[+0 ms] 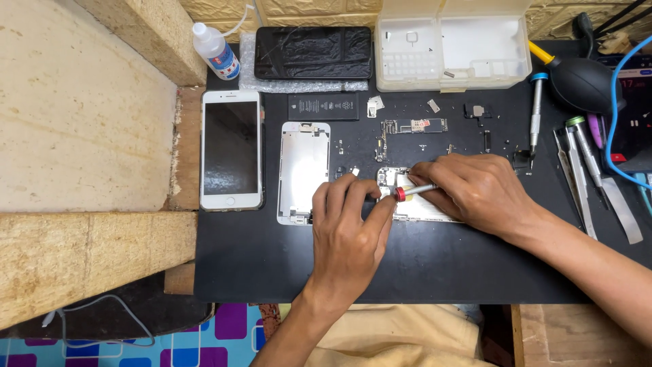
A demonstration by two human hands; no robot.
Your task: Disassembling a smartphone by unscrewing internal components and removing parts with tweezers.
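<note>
My right hand [475, 194] grips a small screwdriver with a red collar [413, 191], its tip pointed at an opened silver phone housing [394, 180] on the black mat [421, 265]. My left hand [350, 228] rests on the housing's left end, fingers curled, thumb touching the screwdriver's red end. Most of the housing is hidden under both hands. A bare metal screen backplate [303, 170] lies just left of my left hand.
A white phone [231, 149] lies at the mat's left edge. A battery [323, 106], a logic board [414, 126] and small parts sit behind. Further back: a cracked dark phone [314, 51], a bottle [216, 49], a plastic parts box [451, 47]. Screwdrivers, tweezers [577, 177] and an air blower [583, 83] lie right.
</note>
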